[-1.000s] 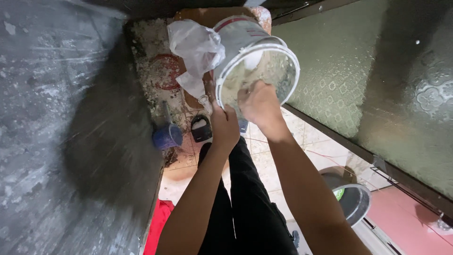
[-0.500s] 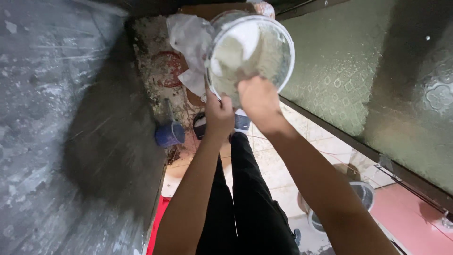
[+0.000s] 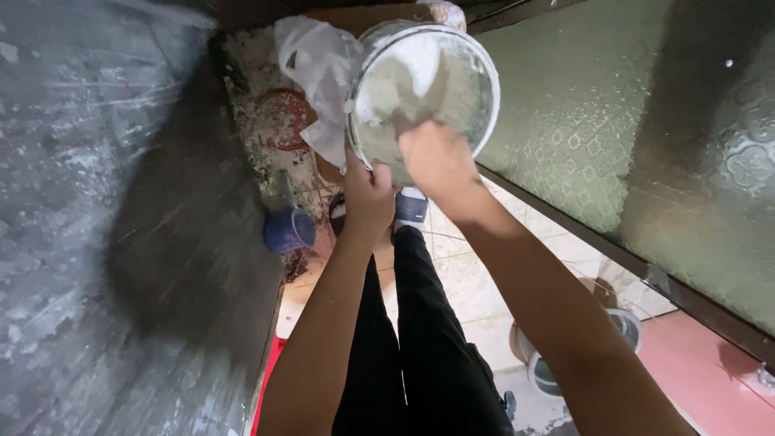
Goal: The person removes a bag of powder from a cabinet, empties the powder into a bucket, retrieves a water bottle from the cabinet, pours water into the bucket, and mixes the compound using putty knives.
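Observation:
A round bucket [image 3: 472, 73] smeared inside with white paste is held up in front of me, its mouth facing me. My left hand [image 3: 367, 198] grips its lower left rim. My right hand [image 3: 436, 157] reaches into the bucket's mouth, with the fingers hidden in the white paste; whether they hold anything is not visible. A crumpled white plastic bag [image 3: 319, 69] hangs at the bucket's left side, beside my left hand.
A grey plastered wall [image 3: 97, 210] fills the left. Patterned frosted glass [image 3: 638, 137] in a dark frame is on the right. Below are my black trousers [image 3: 404, 339], a blue cup [image 3: 289, 231] on the dirty floor, pale tiles and another bucket [image 3: 622, 327].
The bucket has tipped up and shifted slightly left, so its mouth now faces me more fully. My right hand has gone deeper into it. The view has drifted a little.

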